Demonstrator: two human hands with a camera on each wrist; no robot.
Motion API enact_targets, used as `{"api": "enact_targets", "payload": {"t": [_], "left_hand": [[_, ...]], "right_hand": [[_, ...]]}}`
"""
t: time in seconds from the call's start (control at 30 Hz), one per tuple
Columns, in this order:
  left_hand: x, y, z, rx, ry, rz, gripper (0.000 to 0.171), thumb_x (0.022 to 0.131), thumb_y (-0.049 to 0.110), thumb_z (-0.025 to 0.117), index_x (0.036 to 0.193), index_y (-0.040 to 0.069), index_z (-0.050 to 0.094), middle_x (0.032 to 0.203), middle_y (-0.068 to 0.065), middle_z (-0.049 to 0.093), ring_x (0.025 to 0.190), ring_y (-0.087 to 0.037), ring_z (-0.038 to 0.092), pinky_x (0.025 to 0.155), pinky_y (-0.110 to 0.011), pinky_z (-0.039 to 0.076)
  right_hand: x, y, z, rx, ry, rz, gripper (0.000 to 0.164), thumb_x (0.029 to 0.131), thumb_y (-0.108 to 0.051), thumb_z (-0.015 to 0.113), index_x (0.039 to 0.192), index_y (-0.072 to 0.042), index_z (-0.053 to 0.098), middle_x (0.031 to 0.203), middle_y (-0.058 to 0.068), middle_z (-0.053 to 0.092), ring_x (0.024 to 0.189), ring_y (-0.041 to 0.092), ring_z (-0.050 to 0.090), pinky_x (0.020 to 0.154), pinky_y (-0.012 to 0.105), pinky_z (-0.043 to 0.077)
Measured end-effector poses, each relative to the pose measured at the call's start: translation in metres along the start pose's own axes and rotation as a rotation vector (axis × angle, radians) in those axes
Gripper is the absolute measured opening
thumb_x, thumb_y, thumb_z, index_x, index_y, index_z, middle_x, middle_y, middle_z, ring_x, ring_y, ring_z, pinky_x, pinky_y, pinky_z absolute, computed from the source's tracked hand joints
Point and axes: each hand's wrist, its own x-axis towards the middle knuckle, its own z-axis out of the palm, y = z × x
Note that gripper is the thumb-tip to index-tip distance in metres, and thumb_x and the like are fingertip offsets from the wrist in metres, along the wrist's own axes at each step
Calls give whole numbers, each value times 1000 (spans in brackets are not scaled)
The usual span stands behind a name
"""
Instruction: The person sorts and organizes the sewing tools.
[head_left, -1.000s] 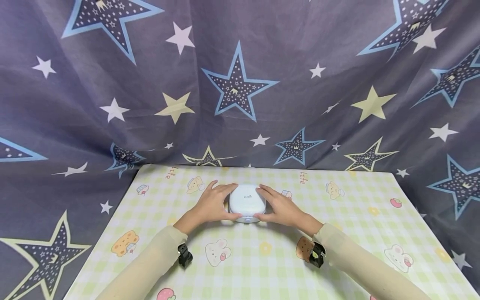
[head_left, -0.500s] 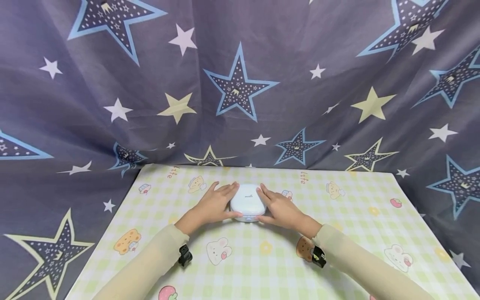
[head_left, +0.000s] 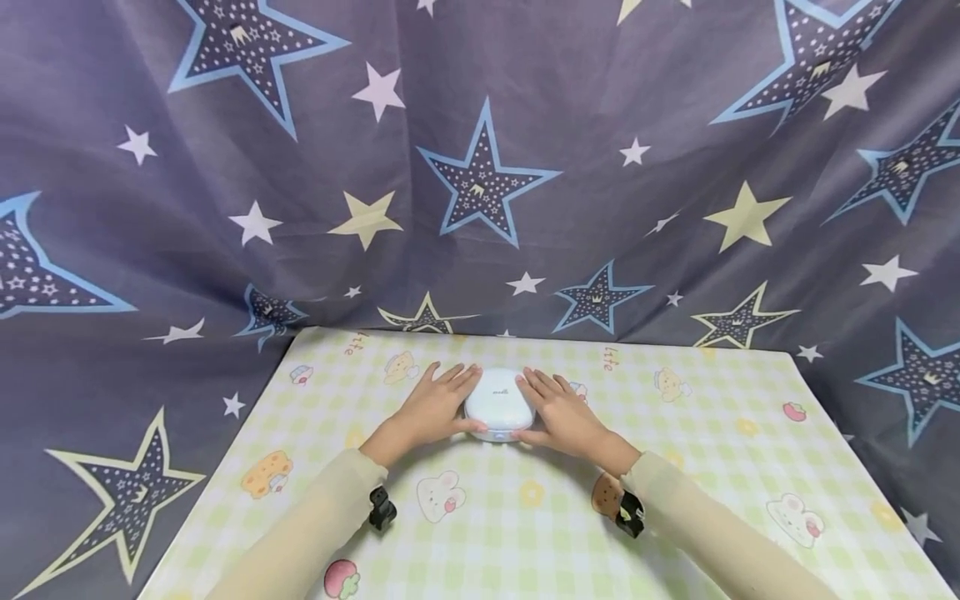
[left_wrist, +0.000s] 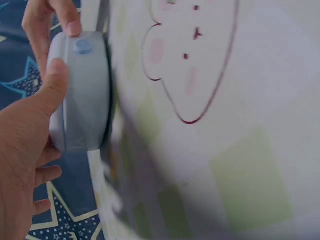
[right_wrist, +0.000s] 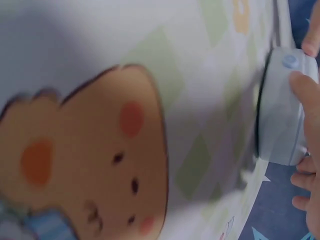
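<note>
A pale blue-white rounded case (head_left: 500, 406) sits on the table, its lid down, with small dark lettering on top. My left hand (head_left: 431, 410) holds it from the left, thumb at the front edge and fingertips at the back left corner. From the right, my right hand (head_left: 568, 418) holds it the same way. In the left wrist view, a round blue button (left_wrist: 83, 46) shows on the front wall, between the two thumbs. The right wrist view shows the case (right_wrist: 281, 112) with my right thumb near the seam below the lid.
The table (head_left: 525, 533) wears a green-and-white checked cloth with cartoon prints. A dark star-patterned curtain (head_left: 450, 83) hangs behind it and at the sides. Black wrist cameras (head_left: 382, 508) are strapped at both sleeves.
The head view has shifted slightly, moving the scene a little right and down. Both hands stay at the case; their fingers are a bit more spread, and the right thumb sits slightly farther right.
</note>
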Motion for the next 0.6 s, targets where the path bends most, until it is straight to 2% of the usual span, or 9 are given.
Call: {"api": "enact_targets", "payload": {"t": [0.1, 0.23, 0.37, 0.6], "left_hand": [[7, -3, 2, 39, 13, 2, 97, 78, 78, 40, 148, 11, 28, 151, -6, 33, 139, -29, 29, 113, -57, 11], [11, -5, 7, 49, 22, -10, 96, 80, 78, 37, 149, 11, 25, 152, -4, 30, 141, -28, 25, 113, -57, 9], [16, -8, 7, 32, 41, -11, 96, 79, 77, 41, 148, 11, 26, 152, -5, 30, 141, -29, 25, 113, -58, 9], [20, -9, 7, -34, 11, -22, 96, 78, 75, 47, 148, 12, 26, 152, -6, 30, 140, -32, 25, 111, -61, 10]], "right_hand": [[2, 6, -1, -2, 7, 17, 90, 81, -65, 55, 144, -6, 34, 148, 16, 35, 135, 34, 35, 108, 54, 30], [4, 7, -2, -13, -23, 50, 90, 82, -66, 52, 147, -8, 28, 151, 14, 30, 138, 31, 31, 109, 55, 27], [8, 7, -4, -12, -55, 81, 90, 84, -66, 51, 148, -9, 26, 153, 13, 26, 139, 31, 29, 110, 56, 25], [10, 6, -4, 48, -76, 105, 90, 83, -63, 55, 148, -7, 26, 152, 15, 26, 137, 34, 31, 107, 59, 28]]}}
